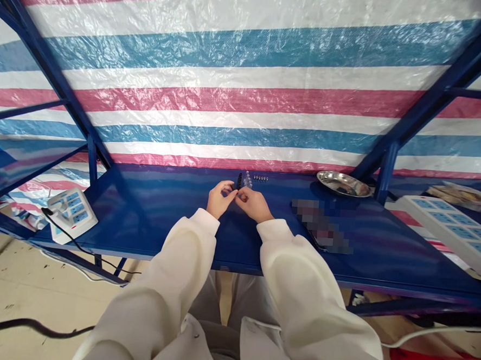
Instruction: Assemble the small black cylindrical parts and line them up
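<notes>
Both arms wear cream sleeves and reach onto a blue metal shelf (pixel 161 208). My left hand (pixel 220 198) and my right hand (pixel 254 203) meet near the shelf's back, fingers pinched together around a small dark part (pixel 237 187) held between them. Just beyond the fingers stand a few small black and clear pieces (pixel 245 178). A short row of tiny dark parts (pixel 260 178) lies to their right on the shelf.
A round steel dish (pixel 343 183) sits at the back right by a blue upright. A blurred dark object (pixel 322 227) lies right of my hands. White power strips rest at the left edge (pixel 70 213) and far right (pixel 451 228). A striped tarp hangs behind.
</notes>
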Tool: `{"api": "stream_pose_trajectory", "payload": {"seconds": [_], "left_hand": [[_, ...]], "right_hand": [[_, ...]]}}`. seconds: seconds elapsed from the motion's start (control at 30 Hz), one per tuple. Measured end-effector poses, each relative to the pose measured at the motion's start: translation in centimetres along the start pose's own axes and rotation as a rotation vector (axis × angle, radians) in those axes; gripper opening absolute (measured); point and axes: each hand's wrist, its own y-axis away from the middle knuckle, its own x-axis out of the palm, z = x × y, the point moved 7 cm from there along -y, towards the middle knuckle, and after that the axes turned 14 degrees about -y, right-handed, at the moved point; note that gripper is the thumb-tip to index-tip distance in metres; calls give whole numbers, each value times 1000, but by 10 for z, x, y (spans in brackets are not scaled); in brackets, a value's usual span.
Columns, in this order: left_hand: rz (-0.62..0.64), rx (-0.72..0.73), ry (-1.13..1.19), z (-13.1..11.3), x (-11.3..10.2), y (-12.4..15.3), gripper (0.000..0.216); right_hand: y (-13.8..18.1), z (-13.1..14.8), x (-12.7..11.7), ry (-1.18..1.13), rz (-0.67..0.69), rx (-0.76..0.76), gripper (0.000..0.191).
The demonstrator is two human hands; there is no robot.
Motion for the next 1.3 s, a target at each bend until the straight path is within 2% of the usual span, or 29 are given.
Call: {"api": "stream_pose_trajectory", "payload": {"seconds": [0.17, 0.3, 0.4, 0.5, 0.63, 0.73, 1.07, 1.3], "left_hand": [[72, 2, 13, -4, 0, -1, 19], [60, 49, -88, -5, -13, -6, 15], [9, 13, -224, 11, -41, -19, 14], [-50, -181, -414, 44, -84, -31, 17], [-48, -392, -675, 79, -137, -32, 19], [-41, -431, -781, 90, -158, -27, 16], [-10, -456, -837, 107, -161, -23, 11], [-6, -461, -861, 107, -161, -21, 9]], "right_hand": [[1, 1, 0, -35, -44, -36, 18], [2, 3, 4, -102, -10, -63, 26], [2, 4, 4, -130, -9, -46, 31], [2, 3, 0, -93, -38, 7, 30], [1, 1, -1, -29, -23, 68, 28], [1, 1, -1, -19, -19, 70, 29], [2, 5, -7, -34, -68, 49, 29], [5, 6, -30, 53, -264, 168, 28]]}}
